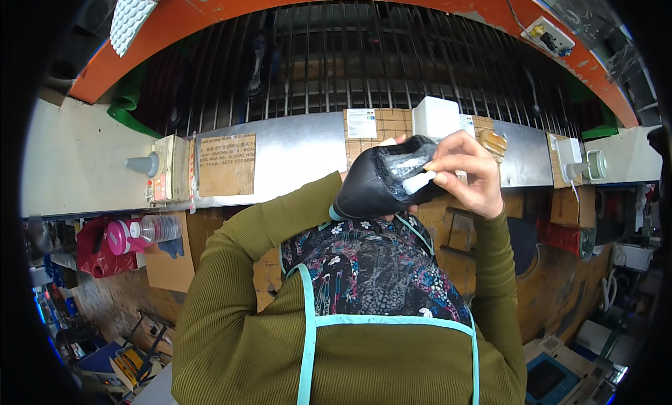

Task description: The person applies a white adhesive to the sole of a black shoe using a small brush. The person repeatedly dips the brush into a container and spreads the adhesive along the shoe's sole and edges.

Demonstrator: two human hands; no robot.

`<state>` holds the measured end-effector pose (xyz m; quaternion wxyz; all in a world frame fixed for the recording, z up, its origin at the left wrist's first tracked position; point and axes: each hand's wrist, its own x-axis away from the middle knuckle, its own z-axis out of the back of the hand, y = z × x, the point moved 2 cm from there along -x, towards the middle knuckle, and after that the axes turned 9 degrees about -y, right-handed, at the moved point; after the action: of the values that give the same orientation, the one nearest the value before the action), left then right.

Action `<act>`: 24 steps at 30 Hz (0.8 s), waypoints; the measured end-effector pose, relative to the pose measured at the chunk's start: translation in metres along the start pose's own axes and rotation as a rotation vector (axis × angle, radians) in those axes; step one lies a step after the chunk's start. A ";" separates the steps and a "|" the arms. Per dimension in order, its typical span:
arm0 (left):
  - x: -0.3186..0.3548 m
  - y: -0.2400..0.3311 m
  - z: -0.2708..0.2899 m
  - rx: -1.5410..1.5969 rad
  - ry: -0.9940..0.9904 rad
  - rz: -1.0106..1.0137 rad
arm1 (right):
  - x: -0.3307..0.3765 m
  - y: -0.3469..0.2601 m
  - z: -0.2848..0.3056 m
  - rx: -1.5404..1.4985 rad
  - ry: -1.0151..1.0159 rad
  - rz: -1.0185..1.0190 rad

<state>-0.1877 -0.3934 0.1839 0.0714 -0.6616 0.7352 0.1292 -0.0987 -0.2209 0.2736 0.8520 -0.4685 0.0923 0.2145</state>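
Note:
A black shoe upper, shaped like a shoe on its last, is held up over my lap with its underside turned upward. The open underside shows a greyish, shiny patch. My left hand grips the shoe from behind and below; only bits of its fingers show, the rest being hidden by the shoe. Between the thumb and fingers of my right hand is a small white rounded piece, pressed against the shoe's underside. I cannot make out what kind of thing that piece is.
Ahead runs a metal-edged bench with a roller conveyor behind it. A white container stands just past the shoe. Cardboard and a box with a grey cone are at left; a white cup is at right.

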 end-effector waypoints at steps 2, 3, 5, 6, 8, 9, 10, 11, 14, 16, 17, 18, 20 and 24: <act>0.007 -0.004 0.004 0.079 -0.058 0.143 | -0.004 0.002 0.002 0.007 -0.046 0.024; 0.011 -0.009 0.009 0.054 -0.008 0.145 | -0.007 0.003 0.003 0.012 -0.074 0.045; 0.011 -0.014 0.019 -0.114 -0.085 0.242 | -0.010 0.004 0.003 -0.048 -0.120 0.038; 0.012 -0.018 0.026 -0.075 -0.104 0.322 | -0.013 0.005 0.003 -0.071 -0.147 0.028; -0.004 -0.033 0.041 0.626 -0.277 0.528 | -0.017 0.007 0.005 -0.103 -0.195 0.026; -0.012 -0.036 0.047 0.530 -0.512 0.486 | -0.017 0.008 0.005 -0.149 -0.222 -0.083; -0.017 -0.042 0.053 0.504 -0.609 0.494 | -0.018 0.009 0.005 -0.146 -0.241 -0.081; -0.018 -0.044 0.059 0.497 -0.645 0.488 | -0.020 0.009 0.005 -0.150 -0.262 -0.079; -0.020 -0.049 0.067 0.489 -0.694 0.504 | -0.027 0.011 0.005 -0.112 -0.301 -0.008; -0.020 -0.049 0.067 0.479 -0.704 0.498 | -0.033 0.012 0.006 -0.097 -0.320 0.062; -0.020 -0.050 0.066 0.478 -0.710 0.498 | -0.036 0.013 0.007 -0.099 -0.323 0.051; -0.021 -0.050 0.065 0.476 -0.716 0.504 | -0.038 0.013 0.007 -0.100 -0.324 0.040; -0.022 -0.050 0.063 0.463 -0.717 0.485 | -0.041 0.012 0.007 -0.092 -0.317 0.027; -0.025 -0.051 0.063 0.460 -0.725 0.483 | -0.046 0.008 0.000 -0.087 -0.308 0.050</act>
<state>-0.1384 -0.3563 0.1260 0.4349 -0.3519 0.8048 0.1981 -0.1436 -0.2300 0.2839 0.8296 -0.4639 -0.0371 0.3086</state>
